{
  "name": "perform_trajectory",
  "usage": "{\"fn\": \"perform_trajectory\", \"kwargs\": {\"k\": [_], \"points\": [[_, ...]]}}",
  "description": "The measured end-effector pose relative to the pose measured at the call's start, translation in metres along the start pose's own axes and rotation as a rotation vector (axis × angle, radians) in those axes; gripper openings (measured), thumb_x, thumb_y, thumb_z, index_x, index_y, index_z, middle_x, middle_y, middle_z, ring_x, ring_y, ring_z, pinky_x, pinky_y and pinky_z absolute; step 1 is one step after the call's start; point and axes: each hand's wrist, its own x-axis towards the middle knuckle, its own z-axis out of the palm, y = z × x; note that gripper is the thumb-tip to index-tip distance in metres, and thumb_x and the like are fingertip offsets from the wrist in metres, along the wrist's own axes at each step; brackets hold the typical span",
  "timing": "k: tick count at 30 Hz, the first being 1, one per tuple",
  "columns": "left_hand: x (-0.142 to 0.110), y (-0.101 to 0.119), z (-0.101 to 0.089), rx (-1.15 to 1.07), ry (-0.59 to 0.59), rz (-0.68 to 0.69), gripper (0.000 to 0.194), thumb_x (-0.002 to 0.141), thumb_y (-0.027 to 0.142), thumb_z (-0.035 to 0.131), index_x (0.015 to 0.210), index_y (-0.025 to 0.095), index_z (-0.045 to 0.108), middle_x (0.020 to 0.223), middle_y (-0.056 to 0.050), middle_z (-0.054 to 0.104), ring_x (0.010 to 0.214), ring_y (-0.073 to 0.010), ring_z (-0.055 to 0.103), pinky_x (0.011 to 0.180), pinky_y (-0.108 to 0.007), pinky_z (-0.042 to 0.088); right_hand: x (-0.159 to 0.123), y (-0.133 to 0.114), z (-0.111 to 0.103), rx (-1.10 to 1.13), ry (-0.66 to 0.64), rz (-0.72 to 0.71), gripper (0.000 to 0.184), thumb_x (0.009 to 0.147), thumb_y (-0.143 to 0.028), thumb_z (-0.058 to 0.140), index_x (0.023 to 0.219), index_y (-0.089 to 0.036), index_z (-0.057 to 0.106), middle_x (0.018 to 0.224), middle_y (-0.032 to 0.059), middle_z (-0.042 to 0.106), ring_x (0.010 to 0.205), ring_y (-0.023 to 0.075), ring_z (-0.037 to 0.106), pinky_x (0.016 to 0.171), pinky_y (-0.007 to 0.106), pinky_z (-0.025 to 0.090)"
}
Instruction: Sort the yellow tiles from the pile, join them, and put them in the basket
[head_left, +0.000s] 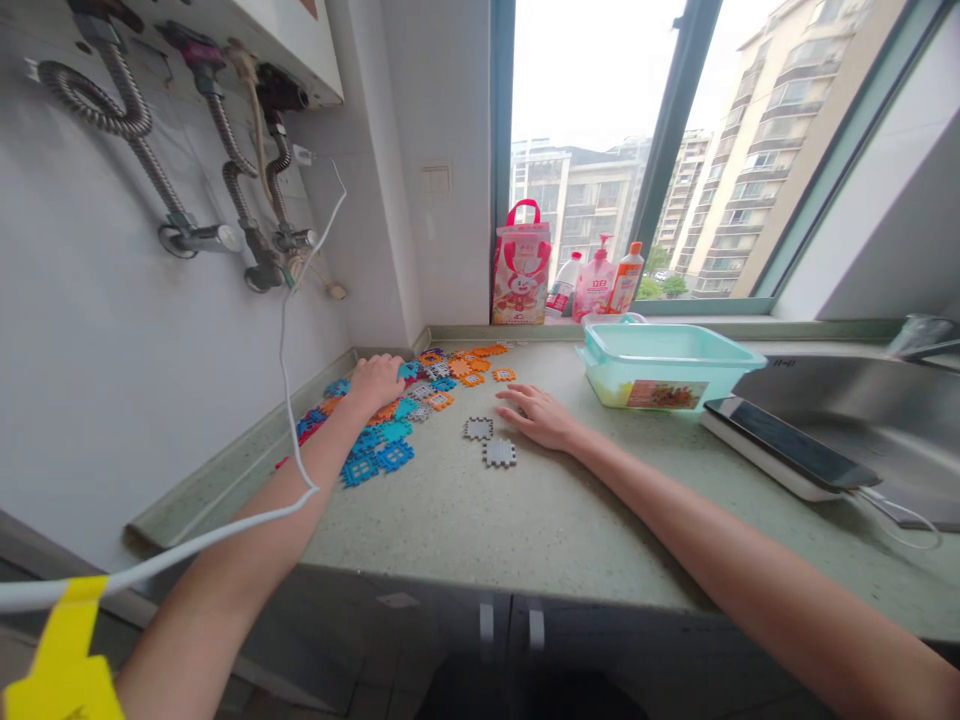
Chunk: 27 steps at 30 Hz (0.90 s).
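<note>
My left hand (378, 381) reaches over a heap of interlocking puzzle tiles at the left back of the counter. Its back faces me, and its bent fingertips are hidden against the heap. Blue tiles (395, 456), orange tiles (471, 379) and a turquoise tile (396, 430) spread around it, with some red and grey ones. My right hand (540, 417) rests on the counter with fingers stretched and apart, holding nothing. Just left of it lie two grey tiles, one with an opening in its middle (478, 428) and a ribbed one (499, 453), close together but separate from the heap.
A turquoise plastic tub (675, 345) stands at the right, near a phone (791, 440) on a white block beside the steel sink (900, 400). A white cable (283, 350) hangs across my left forearm. Several bottles (595, 283) and a pink bag (521, 270) line the windowsill.
</note>
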Motion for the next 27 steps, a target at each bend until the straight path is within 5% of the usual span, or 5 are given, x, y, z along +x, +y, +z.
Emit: {"fn": "perform_trajectory", "kwargs": {"k": [3, 8, 17, 24, 27], "points": [[-0.001, -0.002, -0.006, -0.07, 0.023, 0.1, 0.041, 0.095, 0.027, 0.055, 0.129, 0.021, 0.076, 0.126, -0.013, 0.075, 0.119, -0.032, 0.068, 0.103, -0.042, 0.051, 0.0, 0.001, 0.0, 0.017, -0.009, -0.024, 0.051, 0.112, -0.055, 0.045, 0.144, -0.022, 0.067, 0.157, 0.0183, 0.058, 0.146, 0.0334, 0.055, 0.123, 0.056, 0.043], [-0.003, 0.007, -0.015, -0.157, -0.161, 0.378, 0.035, 0.094, 0.034, 0.057, 0.112, 0.029, 0.086, 0.116, -0.005, 0.08, 0.112, -0.0257, 0.071, 0.101, -0.032, 0.051, -0.003, -0.004, -0.005, 0.05, 0.008, -0.109, 0.048, 0.112, -0.051, 0.046, 0.14, -0.021, 0.07, 0.154, 0.0185, 0.061, 0.146, 0.0336, 0.055, 0.121, 0.058, 0.044], [-0.012, 0.019, -0.026, -0.387, -0.349, 0.372, 0.048, 0.085, 0.051, 0.073, 0.127, 0.029, 0.081, 0.128, -0.003, 0.078, 0.113, -0.0239, 0.072, 0.093, -0.026, 0.052, -0.019, -0.051, -0.03, 0.106, -0.119, -0.442, 0.04, 0.099, -0.053, 0.071, 0.129, -0.027, 0.077, 0.139, 0.0099, 0.073, 0.13, 0.0301, 0.067, 0.114, 0.05, 0.05], [-0.027, 0.069, -0.035, -0.365, -0.242, 0.269, 0.055, 0.078, 0.074, 0.078, 0.101, 0.024, 0.083, 0.091, -0.005, 0.08, 0.086, -0.0244, 0.074, 0.07, -0.029, 0.047, -0.008, -0.015, -0.013, -0.111, 0.026, -0.208, 0.03, 0.105, -0.035, 0.064, 0.128, -0.023, 0.079, 0.139, 0.0142, 0.073, 0.134, 0.0362, 0.064, 0.113, 0.057, 0.051], [-0.031, 0.087, -0.038, -0.452, -0.196, 0.259, 0.05, 0.09, 0.071, 0.069, 0.099, 0.024, 0.083, 0.078, -0.005, 0.078, 0.077, -0.0232, 0.073, 0.067, -0.029, 0.046, -0.008, -0.012, -0.011, -0.141, 0.098, -0.148, 0.032, 0.103, -0.027, 0.065, 0.133, -0.024, 0.077, 0.147, 0.0147, 0.068, 0.141, 0.0367, 0.06, 0.114, 0.059, 0.049]]}}
